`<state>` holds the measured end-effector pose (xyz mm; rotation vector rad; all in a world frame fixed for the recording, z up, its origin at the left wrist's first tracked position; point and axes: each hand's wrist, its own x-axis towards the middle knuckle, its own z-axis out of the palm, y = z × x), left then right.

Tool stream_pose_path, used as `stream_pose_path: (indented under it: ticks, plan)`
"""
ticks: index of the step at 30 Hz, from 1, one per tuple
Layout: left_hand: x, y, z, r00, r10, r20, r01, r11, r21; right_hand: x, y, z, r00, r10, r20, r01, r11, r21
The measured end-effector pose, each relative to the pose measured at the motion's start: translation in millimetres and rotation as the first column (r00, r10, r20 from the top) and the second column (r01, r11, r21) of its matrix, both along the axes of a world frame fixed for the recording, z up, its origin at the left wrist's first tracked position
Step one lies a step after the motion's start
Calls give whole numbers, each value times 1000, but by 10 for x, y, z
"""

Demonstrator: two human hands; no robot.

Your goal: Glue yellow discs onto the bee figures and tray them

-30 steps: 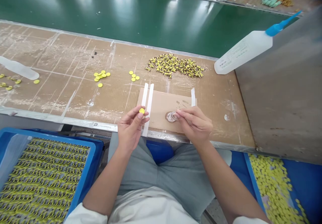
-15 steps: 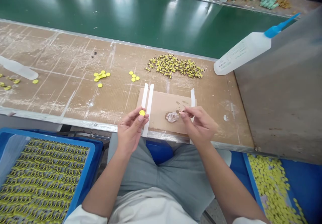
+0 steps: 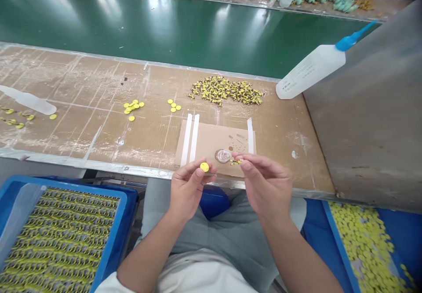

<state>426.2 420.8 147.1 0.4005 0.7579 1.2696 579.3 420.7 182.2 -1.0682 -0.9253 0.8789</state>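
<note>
My left hand (image 3: 189, 187) pinches a small yellow disc (image 3: 204, 167) between thumb and fingers, just in front of the bench edge. My right hand (image 3: 265, 183) pinches a tiny yellow-and-dark part (image 3: 236, 162) at its fingertips, a short way right of the disc. Behind both hands lies a cardboard pad (image 3: 211, 141) with white strips (image 3: 190, 138) and a small puddle of clear glue (image 3: 223, 155). A heap of small yellow-and-dark parts (image 3: 226, 90) lies farther back on the bench.
Loose yellow discs (image 3: 133, 106) lie left of centre. A white squeeze bottle with a blue nozzle (image 3: 313, 69) leans on a grey panel (image 3: 369, 117). A blue tray of assembled pieces (image 3: 59, 236) sits lower left, a bin of yellow discs (image 3: 362, 244) lower right. A green conveyor belt (image 3: 165, 25) runs behind.
Both hands have drawn back from the glue puddle toward my body and closer together. The right hand lifted its small part away from the glue. The camera tilted slightly.
</note>
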Motion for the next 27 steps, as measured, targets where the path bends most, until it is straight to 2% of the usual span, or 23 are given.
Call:
stream_pose_path:
  ticks: [3, 7, 14, 27]
  plan:
    - [38, -44, 33, 1000, -22, 2, 22, 1000, 19, -134, -92, 94, 996, 71, -47, -71, 997, 21]
    - [65, -70, 98, 1000, 6, -30, -4, 998, 59, -261, -158, 99, 991, 110, -83, -107, 994, 36]
    - [72, -90, 106, 999, 10, -36, -6, 996, 91, -324, -180, 8, 991, 83, -102, -80, 996, 28]
    - [34, -103, 99, 1000, 10, -29, -7, 993, 114, -357, -222, -4, 994, 74, -84, -71, 997, 36]
